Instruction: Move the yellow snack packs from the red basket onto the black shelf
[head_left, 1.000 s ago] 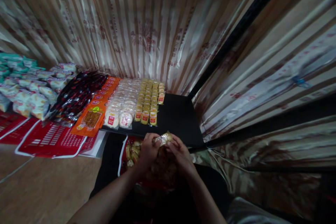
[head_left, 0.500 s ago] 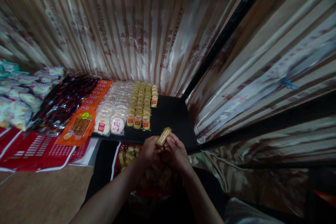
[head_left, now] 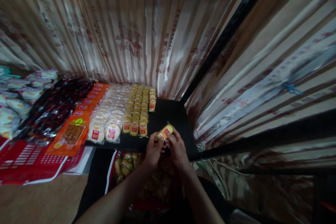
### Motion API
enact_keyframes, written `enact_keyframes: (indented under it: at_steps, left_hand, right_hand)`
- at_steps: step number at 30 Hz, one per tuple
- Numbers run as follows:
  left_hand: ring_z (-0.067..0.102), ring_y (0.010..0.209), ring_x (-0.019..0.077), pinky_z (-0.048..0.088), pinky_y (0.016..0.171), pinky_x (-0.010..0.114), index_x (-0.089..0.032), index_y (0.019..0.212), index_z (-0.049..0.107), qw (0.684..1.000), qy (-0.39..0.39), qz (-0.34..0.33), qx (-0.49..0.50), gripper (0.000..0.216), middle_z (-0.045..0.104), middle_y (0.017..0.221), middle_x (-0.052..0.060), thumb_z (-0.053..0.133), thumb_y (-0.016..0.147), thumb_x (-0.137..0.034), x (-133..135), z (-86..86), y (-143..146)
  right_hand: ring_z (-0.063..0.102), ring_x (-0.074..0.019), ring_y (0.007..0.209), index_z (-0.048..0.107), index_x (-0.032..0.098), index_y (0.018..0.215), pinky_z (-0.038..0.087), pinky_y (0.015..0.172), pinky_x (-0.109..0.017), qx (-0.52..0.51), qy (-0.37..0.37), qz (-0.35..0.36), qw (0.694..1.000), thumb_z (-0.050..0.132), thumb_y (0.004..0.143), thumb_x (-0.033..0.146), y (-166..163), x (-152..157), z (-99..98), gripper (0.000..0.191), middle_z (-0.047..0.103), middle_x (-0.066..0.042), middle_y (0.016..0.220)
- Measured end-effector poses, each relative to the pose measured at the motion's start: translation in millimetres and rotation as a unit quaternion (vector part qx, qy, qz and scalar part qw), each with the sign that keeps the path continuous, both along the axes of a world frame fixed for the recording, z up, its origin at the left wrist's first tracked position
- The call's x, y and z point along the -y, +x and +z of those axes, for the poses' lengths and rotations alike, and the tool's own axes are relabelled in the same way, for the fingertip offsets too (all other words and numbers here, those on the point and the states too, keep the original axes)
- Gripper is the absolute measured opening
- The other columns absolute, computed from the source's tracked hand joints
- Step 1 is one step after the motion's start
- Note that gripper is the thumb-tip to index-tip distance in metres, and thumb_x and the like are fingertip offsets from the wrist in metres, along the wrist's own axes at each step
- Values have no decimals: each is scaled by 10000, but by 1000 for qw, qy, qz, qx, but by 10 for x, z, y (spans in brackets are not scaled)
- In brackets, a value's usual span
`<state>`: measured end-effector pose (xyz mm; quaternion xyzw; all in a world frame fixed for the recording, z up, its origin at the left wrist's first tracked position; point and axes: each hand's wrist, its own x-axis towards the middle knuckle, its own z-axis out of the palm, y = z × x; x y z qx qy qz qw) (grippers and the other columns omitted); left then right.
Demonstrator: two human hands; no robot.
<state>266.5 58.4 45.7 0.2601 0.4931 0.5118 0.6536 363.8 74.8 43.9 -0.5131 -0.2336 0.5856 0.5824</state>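
Between my two hands is a small wrapped snack pack [head_left: 166, 132], yellow with a red and white label facing up. My left hand [head_left: 153, 150] grips its left end, and my right hand [head_left: 177, 146] pinches its right side. Both are held over the front edge of a black shelf [head_left: 170, 110]. Rows of matching yellow snack packs [head_left: 135, 115] lie on that shelf to the left, with a shorter row at their right. Below my forearms, a red basket [head_left: 113, 175] holds more yellow packs, partly hidden by my arms.
Left of the yellow rows lie clear-wrapped white round crackers [head_left: 106, 120], an orange packet of sticks [head_left: 72, 129], dark shiny packets [head_left: 49, 108] and white bags [head_left: 13, 108]. A red basket [head_left: 31, 161] stands below them. A striped curtain [head_left: 126, 24] and black post [head_left: 223, 42] close off the back.
The snack pack has been turned in my fingers, so its red label now faces up. Both hands still hold it. The view has shifted slightly to the right.
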Motion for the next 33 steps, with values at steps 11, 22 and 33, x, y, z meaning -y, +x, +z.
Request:
enact_keyframes:
  at_steps: [11, 22, 33]
  left_hand:
    - [576, 954, 181, 469, 880, 313, -221, 1070, 548, 872, 220, -48, -435, 312, 563, 1013, 58, 463, 777, -156, -215, 3, -99]
    - [357, 1300, 228, 355, 1062, 389, -106, 1384, 256, 884, 257, -14, -390, 588, 337, 1415, 166, 378, 810, -141, -366, 79, 32]
    - [161, 1394, 169, 142, 1156, 337, -140, 1365, 350, 916, 181, 9, -358, 496, 260, 1491, 90, 288, 891, -270, -620, -44, 173]
  right_hand:
    - [490, -258, 1110, 577, 294, 1196, 377, 970, -439, 552, 219, 106, 797, 563, 791, 308, 302, -136, 58, 406, 589, -47, 1220]
    - [572, -212, 889, 649, 228, 978, 451, 840, -366, 433, 184, 96, 877, 587, 746, 346, 178, -654, -184, 267, 654, -55, 973]
    - [611, -204, 815, 655, 268, 873, 474, 737, -306, 295, 119, 72, 945, 608, 674, 343, -233, -1151, -216, 217, 687, -16, 846]
